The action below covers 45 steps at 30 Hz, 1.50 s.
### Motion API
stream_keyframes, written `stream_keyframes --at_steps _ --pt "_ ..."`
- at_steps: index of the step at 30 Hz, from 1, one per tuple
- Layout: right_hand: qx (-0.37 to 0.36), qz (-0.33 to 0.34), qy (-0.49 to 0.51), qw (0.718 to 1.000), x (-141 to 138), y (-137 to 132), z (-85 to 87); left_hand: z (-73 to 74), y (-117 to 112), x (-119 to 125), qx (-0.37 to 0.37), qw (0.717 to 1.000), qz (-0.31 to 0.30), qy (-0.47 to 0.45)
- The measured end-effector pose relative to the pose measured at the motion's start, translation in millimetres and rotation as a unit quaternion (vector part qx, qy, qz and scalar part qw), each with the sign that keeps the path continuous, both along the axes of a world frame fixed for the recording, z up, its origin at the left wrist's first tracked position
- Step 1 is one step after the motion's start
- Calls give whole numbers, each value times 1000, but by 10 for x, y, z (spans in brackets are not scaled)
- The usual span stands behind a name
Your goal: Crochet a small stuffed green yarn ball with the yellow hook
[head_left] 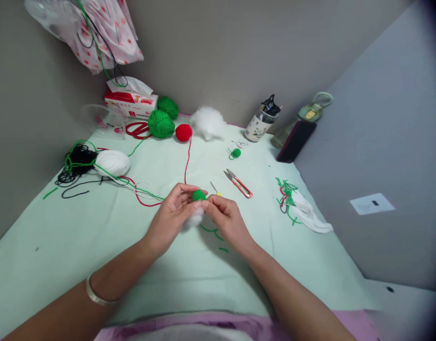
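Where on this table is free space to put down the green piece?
Bare cloth lies left of the left hand, below the white yarn ball; another patch between the snips and the scrap pile. The back edge, around the green yarn and tissue box, is crowded.

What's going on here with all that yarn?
A person's left hand and right hand pinch a small green piece between them, with a white tuft just under it. Farther back on the table lie green balls, a red ball, a white ball, a stuffing pile and orange snips.
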State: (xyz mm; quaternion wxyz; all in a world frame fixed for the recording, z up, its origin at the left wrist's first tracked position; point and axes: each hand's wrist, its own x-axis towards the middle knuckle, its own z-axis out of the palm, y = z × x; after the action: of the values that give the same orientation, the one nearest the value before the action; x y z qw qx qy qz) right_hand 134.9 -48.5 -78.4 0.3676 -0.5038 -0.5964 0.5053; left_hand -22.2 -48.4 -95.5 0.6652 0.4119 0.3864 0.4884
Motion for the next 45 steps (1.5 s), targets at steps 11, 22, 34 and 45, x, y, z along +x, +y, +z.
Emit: stream_keyframes --at_steps 11,22,34,45 --pt "-33 -24 13 999 -112 -61 -109 -20 -22 84 -4 995 81 58" --pt "13 -7 -58 998 22 5 5 -41 -23 38 28 998 47 43" --pt "82 36 -112 990 20 -79 35 -19 39 83 27 991 118 50" --pt "-37 -7 181 983 72 0 121 -40 -16 87 102 988 108 38"
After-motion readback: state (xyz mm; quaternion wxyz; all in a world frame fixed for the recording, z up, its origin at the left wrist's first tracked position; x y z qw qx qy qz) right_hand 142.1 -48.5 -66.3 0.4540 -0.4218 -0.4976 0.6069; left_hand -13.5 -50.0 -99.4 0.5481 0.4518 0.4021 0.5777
